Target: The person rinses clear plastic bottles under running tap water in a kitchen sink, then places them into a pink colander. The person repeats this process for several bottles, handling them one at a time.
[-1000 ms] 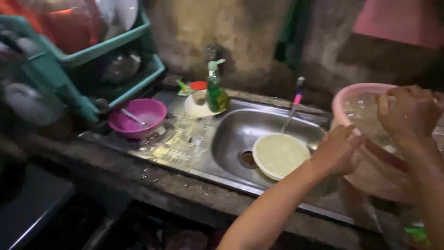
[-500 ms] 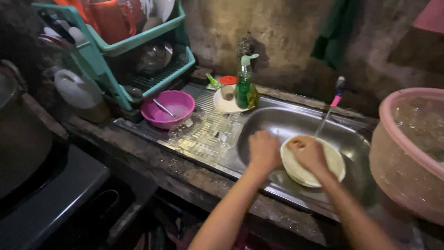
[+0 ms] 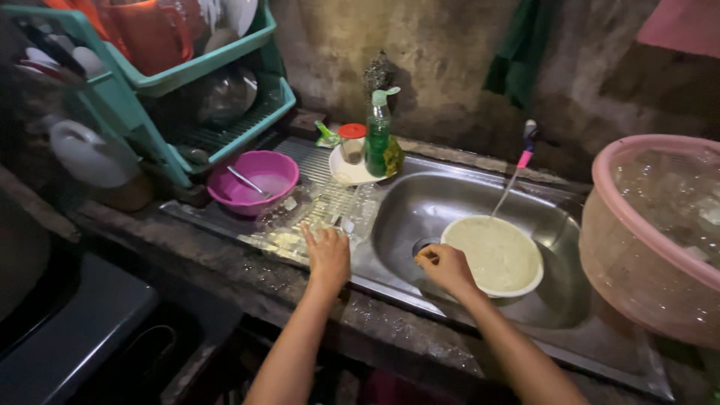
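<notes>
At frame centre, the left hand (image 3: 327,256) rests on clear plastic (image 3: 319,214) on the drainboard; the right hand (image 3: 444,268) grips a white plate (image 3: 496,256) in the sink (image 3: 420,202).

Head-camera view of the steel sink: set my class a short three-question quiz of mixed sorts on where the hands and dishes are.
1. True or false: the right hand grips the rim of the round white plate in the steel sink basin.
2. What does the left hand rest on? A) ribbed draining board B) pink plastic bowl
3. Water from the tap falls onto the ____.

Key: 1 true; 2 A; 3 plate.
</notes>
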